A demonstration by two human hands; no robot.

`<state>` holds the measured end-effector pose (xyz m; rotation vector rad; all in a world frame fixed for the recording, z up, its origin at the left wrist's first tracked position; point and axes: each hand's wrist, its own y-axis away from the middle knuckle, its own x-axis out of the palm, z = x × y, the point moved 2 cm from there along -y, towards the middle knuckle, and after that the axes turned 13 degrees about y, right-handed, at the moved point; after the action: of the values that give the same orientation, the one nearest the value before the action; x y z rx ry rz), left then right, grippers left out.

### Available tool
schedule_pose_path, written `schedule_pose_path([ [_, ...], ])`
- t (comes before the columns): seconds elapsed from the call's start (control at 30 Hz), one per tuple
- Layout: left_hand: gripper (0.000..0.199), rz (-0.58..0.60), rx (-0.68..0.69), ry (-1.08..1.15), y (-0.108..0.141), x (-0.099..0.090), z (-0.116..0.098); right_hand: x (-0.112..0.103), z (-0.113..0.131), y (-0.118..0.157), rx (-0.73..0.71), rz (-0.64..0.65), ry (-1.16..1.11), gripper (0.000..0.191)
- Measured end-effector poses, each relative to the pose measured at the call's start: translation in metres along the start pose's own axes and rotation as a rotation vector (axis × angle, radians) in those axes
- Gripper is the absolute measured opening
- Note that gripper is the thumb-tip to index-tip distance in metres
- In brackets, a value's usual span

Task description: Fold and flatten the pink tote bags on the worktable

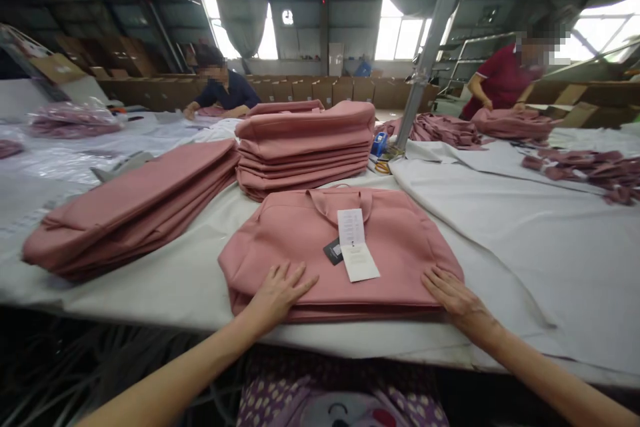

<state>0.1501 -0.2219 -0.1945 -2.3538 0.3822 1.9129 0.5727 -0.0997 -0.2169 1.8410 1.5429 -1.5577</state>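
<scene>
A pink handbag [390, 240] lies flat on the white-covered table in front of me, its handles toward the far side. White paper tags [360, 260] and a small black tag [333, 251] rest on its front. My left hand [281, 290] presses on the bag's lower left part with fingers spread. On the lower right corner lies my right hand [455, 293], fingers stretched out flat. Under the bag's near edge another pink layer shows; whether it is a second bag I cannot tell.
Behind the bag stands a stack of folded pink bags [305, 147]; another pile [135, 207] lies left. A metal post [433, 33] rises beside scissors [383, 167] and a blue tape dispenser [379, 144]. Two people work across the table, near pink pieces [595, 170] at right.
</scene>
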Motion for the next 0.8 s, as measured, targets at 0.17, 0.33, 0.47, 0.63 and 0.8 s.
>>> schedule_pose_path([
  [0.17,0.073,-0.066,-0.078,0.043,-0.002,-0.009,-0.021,0.014,-0.014,0.006,-0.017,0.046,0.011,0.069],
  [0.33,0.07,-0.147,-0.109,0.111,-0.002,0.002,-0.033,0.028,-0.021,0.008,-0.037,0.009,-0.025,0.074],
  [0.47,0.065,-0.159,-0.11,0.136,-0.003,0.006,-0.037,0.026,-0.019,-0.003,0.012,-0.025,-0.048,0.078],
  [0.63,0.066,-0.209,-0.037,0.15,0.004,-0.025,-0.02,0.035,-0.041,-0.005,0.121,0.057,-0.207,0.067],
  [0.8,0.104,-0.434,-0.205,0.195,0.038,-0.075,0.047,0.059,-0.075,-0.003,0.259,0.199,-0.381,0.033],
])
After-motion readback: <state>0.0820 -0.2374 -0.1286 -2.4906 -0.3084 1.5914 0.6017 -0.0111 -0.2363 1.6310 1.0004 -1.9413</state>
